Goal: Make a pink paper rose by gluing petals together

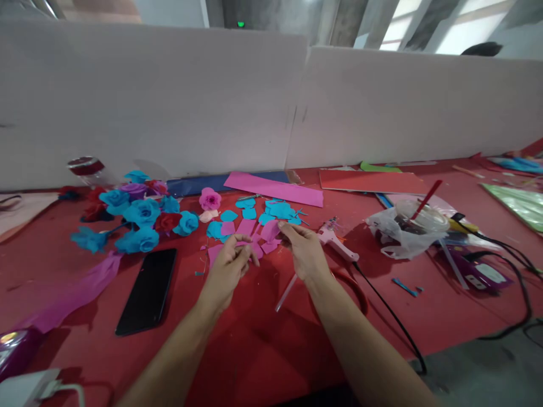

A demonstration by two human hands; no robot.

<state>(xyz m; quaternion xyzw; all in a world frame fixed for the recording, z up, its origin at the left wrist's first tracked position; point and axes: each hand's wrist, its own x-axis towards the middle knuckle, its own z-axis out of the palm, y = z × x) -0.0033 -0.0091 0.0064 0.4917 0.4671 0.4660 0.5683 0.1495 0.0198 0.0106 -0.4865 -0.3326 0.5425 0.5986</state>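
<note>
In the head view my right hand (306,253) pinches a pink paper petal (270,230) between thumb and fingertips. Across from it, my left hand (229,264) has its fingers curled in; what they hold, if anything, I cannot make out. Under and beyond both hands lie loose pink petals (245,227) and blue petals (280,210). A pink paper flower (210,199) rests behind them. Just right of my right hand is a pink hot glue gun (339,244) with a black cord. A clear glue stick (285,293) lies between my forearms.
Blue, red and purple paper flowers (142,211) are heaped at left, near a black phone (146,291). A pink paper strip (274,189) lies at the back. On the right stand a bagged plastic cup (418,223) and a purple power strip (477,270). A white partition (169,102) closes the rear.
</note>
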